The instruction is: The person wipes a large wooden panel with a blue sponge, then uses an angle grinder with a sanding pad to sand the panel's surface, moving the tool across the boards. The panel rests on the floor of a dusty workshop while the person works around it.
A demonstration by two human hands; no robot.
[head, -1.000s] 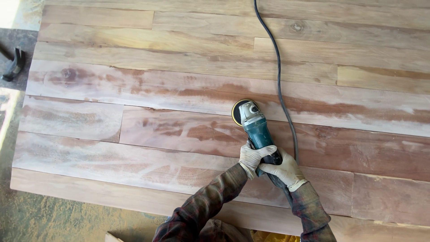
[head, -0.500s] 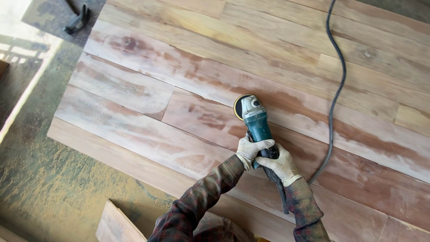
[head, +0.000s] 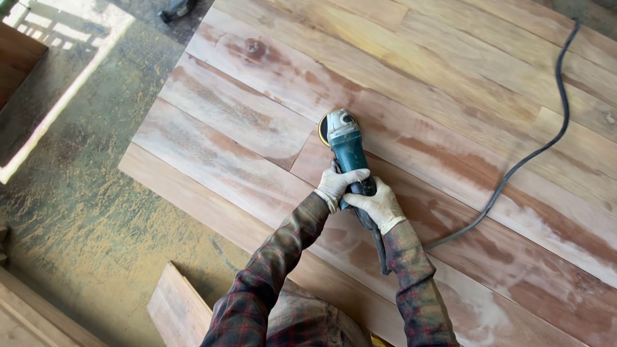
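A teal angle grinder [head: 346,149] with a yellow-edged disc rests on a large panel of joined wooden boards [head: 450,96]. My left hand [head: 339,184], in a pale work glove, wraps the grinder's body from the left. Just behind it my right hand [head: 379,206], also gloved, grips the rear handle. Both sleeves are dark plaid. The grinder's black power cord [head: 514,167] runs from the handle across the boards toward the upper right.
The panel lies on a dusty concrete floor [head: 83,193] strewn with sawdust. A loose board piece [head: 177,308] sits near my knees at the bottom. A dark tool [head: 175,8] lies at the top edge. Sunlit patch at upper left.
The view has swung so the panel sits more to the right and more floor shows at left. My hands keep the same grip on the grinder.
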